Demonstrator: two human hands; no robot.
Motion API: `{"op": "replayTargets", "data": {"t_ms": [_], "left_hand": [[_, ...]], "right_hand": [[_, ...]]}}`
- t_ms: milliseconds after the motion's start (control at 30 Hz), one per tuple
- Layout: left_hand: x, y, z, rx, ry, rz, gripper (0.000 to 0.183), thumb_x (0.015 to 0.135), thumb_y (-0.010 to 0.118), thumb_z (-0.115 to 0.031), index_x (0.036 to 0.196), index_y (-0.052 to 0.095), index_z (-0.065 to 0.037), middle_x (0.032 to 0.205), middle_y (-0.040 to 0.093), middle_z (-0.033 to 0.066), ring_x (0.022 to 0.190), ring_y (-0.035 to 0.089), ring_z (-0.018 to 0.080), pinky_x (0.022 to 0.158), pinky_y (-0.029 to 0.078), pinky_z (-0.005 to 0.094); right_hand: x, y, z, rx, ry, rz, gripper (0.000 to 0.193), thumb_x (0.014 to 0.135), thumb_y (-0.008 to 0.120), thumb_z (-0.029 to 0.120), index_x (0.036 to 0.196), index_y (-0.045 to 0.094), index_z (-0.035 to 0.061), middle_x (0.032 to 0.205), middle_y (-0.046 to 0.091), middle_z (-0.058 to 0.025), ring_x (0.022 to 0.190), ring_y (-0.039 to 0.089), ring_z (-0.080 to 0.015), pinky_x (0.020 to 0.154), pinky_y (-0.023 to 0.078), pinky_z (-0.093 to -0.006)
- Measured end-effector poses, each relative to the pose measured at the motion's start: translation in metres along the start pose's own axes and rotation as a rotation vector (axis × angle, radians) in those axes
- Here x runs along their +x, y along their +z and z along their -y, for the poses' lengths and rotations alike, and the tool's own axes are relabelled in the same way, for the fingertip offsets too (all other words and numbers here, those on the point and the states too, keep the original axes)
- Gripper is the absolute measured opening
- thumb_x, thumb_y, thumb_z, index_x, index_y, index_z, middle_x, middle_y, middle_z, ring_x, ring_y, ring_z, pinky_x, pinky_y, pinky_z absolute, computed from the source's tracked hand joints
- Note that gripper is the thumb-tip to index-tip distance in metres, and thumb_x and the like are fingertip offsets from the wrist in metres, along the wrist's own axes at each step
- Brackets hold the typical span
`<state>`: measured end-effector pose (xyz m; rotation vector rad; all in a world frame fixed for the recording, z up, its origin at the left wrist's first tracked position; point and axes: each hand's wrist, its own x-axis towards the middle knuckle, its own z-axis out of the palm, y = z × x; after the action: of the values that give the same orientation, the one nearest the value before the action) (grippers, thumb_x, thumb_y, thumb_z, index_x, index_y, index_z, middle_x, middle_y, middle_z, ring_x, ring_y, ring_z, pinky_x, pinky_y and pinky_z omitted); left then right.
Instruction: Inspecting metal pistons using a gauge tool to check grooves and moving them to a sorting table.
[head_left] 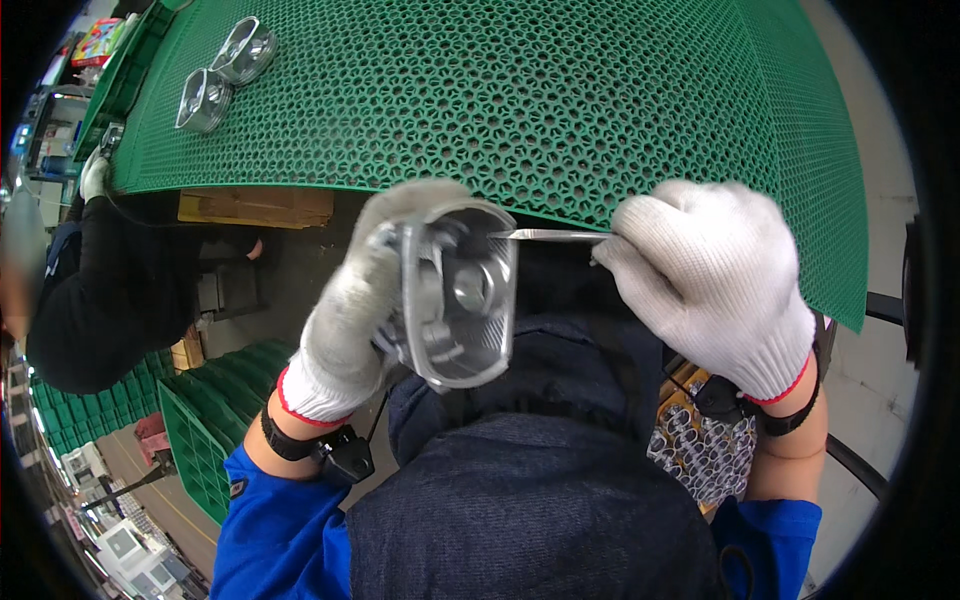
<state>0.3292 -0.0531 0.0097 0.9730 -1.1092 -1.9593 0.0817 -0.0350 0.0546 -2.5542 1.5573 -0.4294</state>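
Below the green mat's (560, 100) edge, my left hand (355, 310) clamps a shiny metal housing (465, 295). My right hand (710, 280) pinches a thin blade (545, 236), whose tip touches the housing's rim.

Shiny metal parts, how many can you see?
3. One shiny metal part is held in the left hand, with the right hand putting a thin blade to its rim. Two more lie on the green mat, far left. The bin at lower right may hold others.

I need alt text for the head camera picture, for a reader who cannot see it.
A white-gloved left hand holds a clear plastic reflector housing while the white-gloved right hand puts a thin metal blade to its edge. Beyond lies a green perforated mat.
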Motion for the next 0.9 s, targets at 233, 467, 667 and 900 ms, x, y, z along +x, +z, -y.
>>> {"op": "replayTargets", "data": {"t_ms": [233, 467, 667, 900], "left_hand": [[0.001, -0.005, 0.004, -0.212, -0.241, 0.139, 0.084, 0.084, 0.055, -0.064, 0.129, 0.046, 0.006, 0.096, 0.064, 0.0211, 0.062, 0.067, 0.024, 0.043, 0.055, 0.0273], [0.011, -0.014, 0.035, -1.303, -0.461, 0.619, 0.067, 0.095, 0.05, -0.042, 0.138, 0.029, 0.006, 0.134, 0.025, 0.0484, 0.094, 0.058, 0.0609, 0.064, 0.064, 0.0459], [0.011, -0.025, 0.017, -0.762, -0.17, 0.333, 0.102, 0.077, 0.058, -0.074, 0.137, 0.033, 0.005, 0.119, 0.052, 0.0395, 0.078, 0.069, 0.0433, 0.047, 0.062, 0.0366], [-0.007, -0.15, -0.023, -0.172, 0.302, -0.625, 0.053, 0.097, 0.048, -0.05, 0.13, 0.052, -0.009, 0.114, 0.065, 0.011, 0.093, 0.067, 0.0253, 0.071, 0.057, 0.0454]], "right_hand": [[0.007, 0.001, 0.002, -0.198, -0.121, -0.076, 0.021, 0.076, 0.07, 0.022, 0.066, 0.056, 0.0103, 0.056, 0.048, -0.0034, 0.05, 0.053, -0.0222, 0.048, 0.042, -0.0351], [0.02, 0.028, -0.043, 0.087, 0.014, -0.317, 0.022, 0.083, 0.061, 0.006, 0.106, 0.064, 0.0043, 0.088, 0.067, -0.0114, 0.077, 0.067, -0.0268, 0.069, 0.054, -0.0337], [0.006, 0.047, -0.12, -0.365, 0.224, -0.264, 0.054, 0.085, 0.059, 0.006, 0.135, 0.051, 0.026, 0.125, 0.058, -0.0141, 0.107, 0.061, -0.0328, 0.089, 0.053, -0.0399], [-0.045, -0.022, -0.028, 0.176, 0.086, -0.397, 0.03, 0.083, 0.063, 0.009, 0.11, 0.067, -0.0015, 0.112, 0.066, -0.0202, 0.105, 0.064, -0.032, 0.093, 0.049, -0.0377]]}}
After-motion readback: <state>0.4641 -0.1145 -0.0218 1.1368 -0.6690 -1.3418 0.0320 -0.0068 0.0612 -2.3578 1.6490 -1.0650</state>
